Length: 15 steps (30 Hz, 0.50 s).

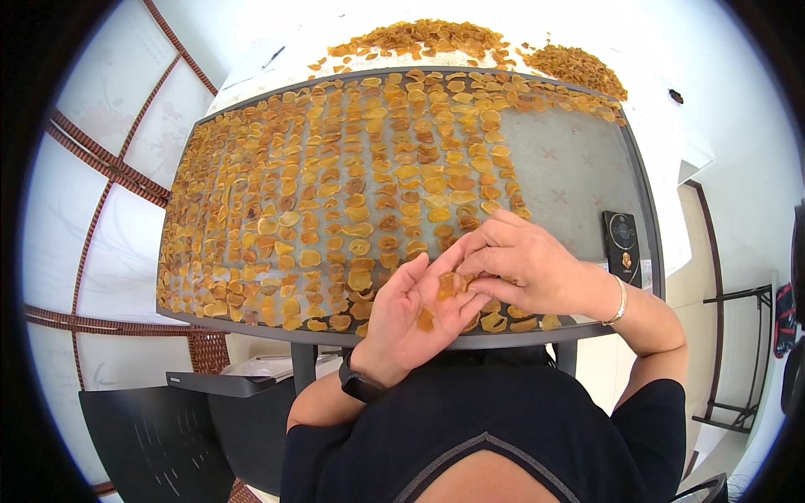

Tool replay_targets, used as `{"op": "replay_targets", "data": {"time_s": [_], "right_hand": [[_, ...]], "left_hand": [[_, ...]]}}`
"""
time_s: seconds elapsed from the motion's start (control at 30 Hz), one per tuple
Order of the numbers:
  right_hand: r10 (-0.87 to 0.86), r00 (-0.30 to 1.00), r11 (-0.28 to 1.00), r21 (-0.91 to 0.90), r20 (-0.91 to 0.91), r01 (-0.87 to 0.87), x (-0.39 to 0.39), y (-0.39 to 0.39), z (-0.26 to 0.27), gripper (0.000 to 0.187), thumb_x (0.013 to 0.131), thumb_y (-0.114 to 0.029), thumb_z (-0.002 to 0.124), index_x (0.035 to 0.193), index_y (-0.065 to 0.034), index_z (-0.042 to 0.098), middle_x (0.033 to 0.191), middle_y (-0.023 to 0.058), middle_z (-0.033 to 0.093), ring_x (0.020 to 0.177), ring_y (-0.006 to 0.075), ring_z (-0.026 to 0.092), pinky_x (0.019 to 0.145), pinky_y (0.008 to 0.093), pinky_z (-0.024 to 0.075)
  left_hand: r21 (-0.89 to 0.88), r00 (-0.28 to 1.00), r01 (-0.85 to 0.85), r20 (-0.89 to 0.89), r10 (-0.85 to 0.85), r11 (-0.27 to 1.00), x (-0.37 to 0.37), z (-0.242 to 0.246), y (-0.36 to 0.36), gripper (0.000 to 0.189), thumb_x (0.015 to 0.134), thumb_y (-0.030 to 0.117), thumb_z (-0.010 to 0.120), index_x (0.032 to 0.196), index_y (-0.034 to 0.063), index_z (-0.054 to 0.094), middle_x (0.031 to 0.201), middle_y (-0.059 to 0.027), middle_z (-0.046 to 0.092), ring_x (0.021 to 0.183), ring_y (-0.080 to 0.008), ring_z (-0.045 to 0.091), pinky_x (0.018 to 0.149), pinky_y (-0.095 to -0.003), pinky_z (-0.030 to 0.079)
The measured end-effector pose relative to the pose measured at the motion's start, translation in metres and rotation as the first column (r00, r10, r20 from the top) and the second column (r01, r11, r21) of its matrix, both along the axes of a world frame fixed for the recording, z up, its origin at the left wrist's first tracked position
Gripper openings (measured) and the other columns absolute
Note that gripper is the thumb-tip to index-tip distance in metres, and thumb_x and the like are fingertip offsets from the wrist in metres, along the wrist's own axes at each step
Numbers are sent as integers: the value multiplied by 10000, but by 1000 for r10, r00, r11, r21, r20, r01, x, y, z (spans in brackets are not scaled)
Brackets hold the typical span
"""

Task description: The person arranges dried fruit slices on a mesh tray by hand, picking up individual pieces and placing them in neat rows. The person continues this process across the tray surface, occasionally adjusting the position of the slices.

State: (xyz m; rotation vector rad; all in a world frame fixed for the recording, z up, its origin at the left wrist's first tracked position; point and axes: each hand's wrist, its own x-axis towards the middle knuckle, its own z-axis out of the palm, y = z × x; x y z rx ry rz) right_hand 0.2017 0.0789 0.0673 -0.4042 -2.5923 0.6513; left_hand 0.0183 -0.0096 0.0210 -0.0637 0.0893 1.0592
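Observation:
My left hand [402, 314] lies palm up above the near edge of a dark-framed table [550, 163], cupping a few thin, amber dried slices [447, 286]. Over that palm, my right hand [522, 264] has its thumb and fingertips at a slice, which they partly hide. Rows of similar dried slices [358, 214], curled and yellow to brown, cover the left and middle of the tabletop. Some rows pass beneath my hands and are hidden there. A watch [361, 383] is on my left wrist and a bangle [621, 302] on my right.
Two heaps of dried slices, a wide one [427, 38] and a smaller one [575, 69], lie on a white surface beyond the table. A black device [621, 242] rests at the right edge. A pen [273, 58] lies far left; black chairs [157, 434] stand lower left.

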Motion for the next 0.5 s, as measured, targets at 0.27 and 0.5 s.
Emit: {"op": "replay_targets", "data": {"time_s": [0.27, 0.5], "right_hand": [[-67, 988, 997, -37, -136, 63, 12, -8, -4, 173, 765, -61, 749, 929, -80, 699, 878, 66, 612, 833, 277, 591, 730, 362, 496], [-82, 974, 990, -134, -210, 54, 22, -15, -4, 141, 786, -52, 746, 911, -53, 681, 870, 94, 618, 827, 296, 622, 700, 380, 514]], "left_hand": [[-62, 997, 13, -70, -18, 998, -1, -11, -3, 498, 1027, 195, 432, 1467, -27, 357, 1410, -184, 477, 1328, -275, 458, 1145, -417, 354], [7, 946, 84, -314, -78, 996, 3, -19, -7, 269, 1011, 144, 544, 1217, -26, 565, 1066, -95, 607, 940, -176, 574, 787, -292, 514]]}}
